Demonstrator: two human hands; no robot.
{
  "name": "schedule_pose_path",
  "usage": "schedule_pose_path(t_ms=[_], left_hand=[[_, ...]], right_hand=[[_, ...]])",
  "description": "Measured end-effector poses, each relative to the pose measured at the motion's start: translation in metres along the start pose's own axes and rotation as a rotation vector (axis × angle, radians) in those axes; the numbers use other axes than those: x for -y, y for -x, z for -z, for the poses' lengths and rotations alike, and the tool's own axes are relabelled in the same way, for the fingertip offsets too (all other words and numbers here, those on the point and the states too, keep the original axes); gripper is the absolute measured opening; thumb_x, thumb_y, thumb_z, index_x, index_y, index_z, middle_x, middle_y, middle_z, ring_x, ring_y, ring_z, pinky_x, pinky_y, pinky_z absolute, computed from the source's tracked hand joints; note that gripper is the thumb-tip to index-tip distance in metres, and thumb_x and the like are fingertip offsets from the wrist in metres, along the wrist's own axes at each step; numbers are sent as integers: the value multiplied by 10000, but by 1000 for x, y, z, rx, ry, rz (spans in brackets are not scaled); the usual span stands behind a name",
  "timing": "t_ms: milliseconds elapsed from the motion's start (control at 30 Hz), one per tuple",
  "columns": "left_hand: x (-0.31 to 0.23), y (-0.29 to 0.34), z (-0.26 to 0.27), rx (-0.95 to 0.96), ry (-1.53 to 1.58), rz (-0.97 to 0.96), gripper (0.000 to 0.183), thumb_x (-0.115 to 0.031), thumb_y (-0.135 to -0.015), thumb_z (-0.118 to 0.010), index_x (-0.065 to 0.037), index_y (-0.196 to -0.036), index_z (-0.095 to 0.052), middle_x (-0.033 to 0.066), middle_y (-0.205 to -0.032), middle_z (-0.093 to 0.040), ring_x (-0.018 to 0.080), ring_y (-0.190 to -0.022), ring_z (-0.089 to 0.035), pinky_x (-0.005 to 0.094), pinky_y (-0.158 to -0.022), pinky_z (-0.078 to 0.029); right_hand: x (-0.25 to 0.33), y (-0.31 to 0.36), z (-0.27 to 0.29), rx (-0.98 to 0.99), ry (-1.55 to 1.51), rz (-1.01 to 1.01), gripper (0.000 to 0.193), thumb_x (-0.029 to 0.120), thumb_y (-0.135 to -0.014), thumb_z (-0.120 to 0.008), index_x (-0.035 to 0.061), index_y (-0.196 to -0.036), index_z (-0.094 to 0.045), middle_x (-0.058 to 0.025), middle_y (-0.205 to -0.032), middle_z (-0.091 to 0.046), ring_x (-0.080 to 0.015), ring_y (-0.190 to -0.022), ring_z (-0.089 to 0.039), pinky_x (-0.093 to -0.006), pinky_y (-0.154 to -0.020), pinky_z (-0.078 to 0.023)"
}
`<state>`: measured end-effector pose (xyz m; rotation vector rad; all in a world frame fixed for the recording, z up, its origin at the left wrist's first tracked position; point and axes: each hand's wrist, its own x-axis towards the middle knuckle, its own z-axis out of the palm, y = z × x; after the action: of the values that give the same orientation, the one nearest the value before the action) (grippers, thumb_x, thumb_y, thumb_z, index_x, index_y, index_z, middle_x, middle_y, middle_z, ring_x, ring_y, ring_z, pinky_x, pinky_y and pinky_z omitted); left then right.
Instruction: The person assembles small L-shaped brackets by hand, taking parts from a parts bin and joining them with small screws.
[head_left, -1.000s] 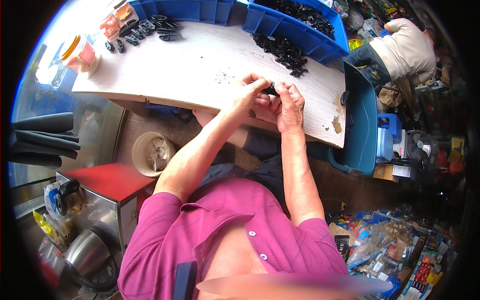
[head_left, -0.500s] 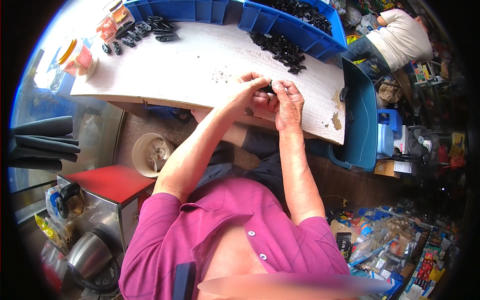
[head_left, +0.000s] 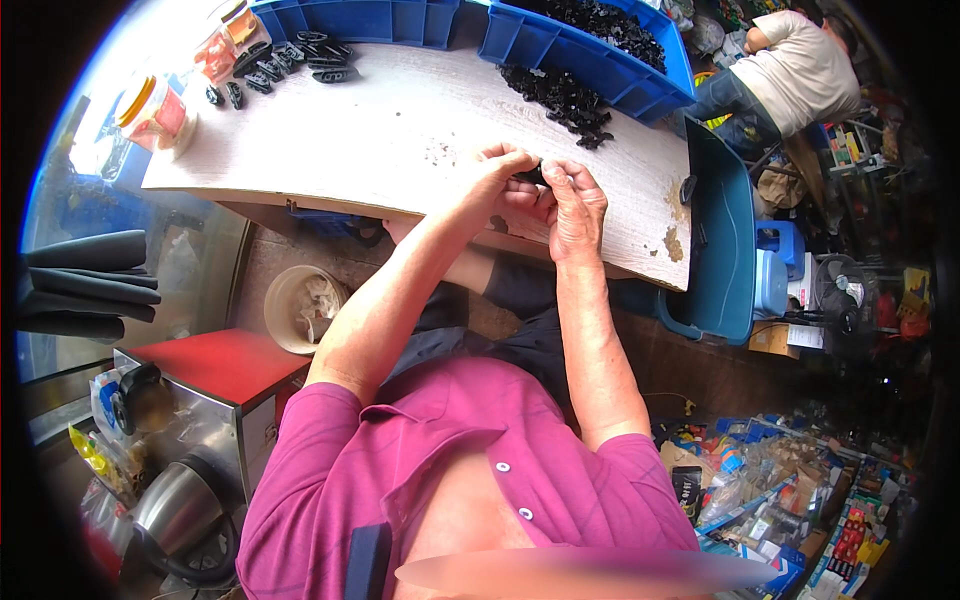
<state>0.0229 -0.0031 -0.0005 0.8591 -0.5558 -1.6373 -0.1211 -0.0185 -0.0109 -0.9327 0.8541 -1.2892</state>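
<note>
Your left hand [head_left: 503, 178] and right hand [head_left: 577, 208] meet just above the near edge of the white tabletop [head_left: 380, 125], and between their fingertips is a small black part [head_left: 534, 174], mostly covered by your fingers. Your left thumb and forefinger are clamped on one side of it, while your right thumb and fingers close on the other; its exact shape is too hidden to tell. Close beyond your fingers, slightly to their right, a heap of loose black pieces [head_left: 562, 102] spreads on the tabletop. To the right of your fingers, at the table's side edge, lies a single dark piece [head_left: 687, 189], with a deep teal tub [head_left: 728, 215] standing just past it. Behind the heap, a blue bin [head_left: 600, 82] holds many more black pieces. Farther off, beyond and to the left of your fingers, a second blue bin [head_left: 355, 24] stands near a cluster of elongated black parts [head_left: 290, 60]. Well to the left of your fingers sits a clear jar with an orange lid [head_left: 158, 118]; below them and to the left, on the floor, is a whitish bucket [head_left: 278, 310]. Far beyond your fingers on the right, another person in a pale shirt [head_left: 800, 75] bends forward.
</note>
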Motion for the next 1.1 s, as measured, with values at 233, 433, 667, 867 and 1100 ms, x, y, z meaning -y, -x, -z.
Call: schedule_pose_path(t_ms=[233, 433, 667, 867, 1100], left_hand=[[1, 5, -5, -123, -14, -27, 140, -144, -863, -670, -63, -961, -612, 27, -819, -619, 85, -631, -609, 199, -574, -547], [4, 5, 0, -108, -11, -37, 111, -113, -866, -662, -60, -955, -621, 20, -818, -619, 81, -625, -604, 203, -564, -542], [5, 2, 1, -47, -109, -32, 166, -183, -895, -649, -48, -987, -627, 18, -829, -624, 94, -643, -603, 222, -575, -532], [-1, -43, -9, -405, -1156, -571, 339, -350, -874, -653, -98, -1101, -661, 80, -897, -682, 256, -727, -640, 373, -688, -520], [-1, -94, -20, -337, -1707, -791, 220, -215, -796, -667, -146, -1004, -685, 102, -928, -618, 312, -940, -550, 435, -798, -473]], right_hand=[[18, 2, -9, -51, 126, -123, 221, 213, -848, -723, 22, -881, -617, -64, -782, -633, -110, -585, -602, -246, -503, -512], [18, 7, -23, -12, 227, -146, 282, 284, -889, -652, 48, -758, -570, -14, -506, -485, -96, -362, -440, -310, -363, -493], [8, 4, -13, -64, 253, -58, 228, 224, -903, -604, 72, -740, -558, -1, -491, -458, -107, -364, -447, -310, -347, -485], [17, 1, 14, -148, 63, -63, 288, 262, -895, -605, 109, -679, -493, 24, -438, -343, -143, -376, -464, -422, -454, -560], [84, -23, 94, -682, -57, -108, 337, 320, -842, -612, 29, -726, -487, -62, -419, -319, -205, -387, -457, -561, -596, -583]])
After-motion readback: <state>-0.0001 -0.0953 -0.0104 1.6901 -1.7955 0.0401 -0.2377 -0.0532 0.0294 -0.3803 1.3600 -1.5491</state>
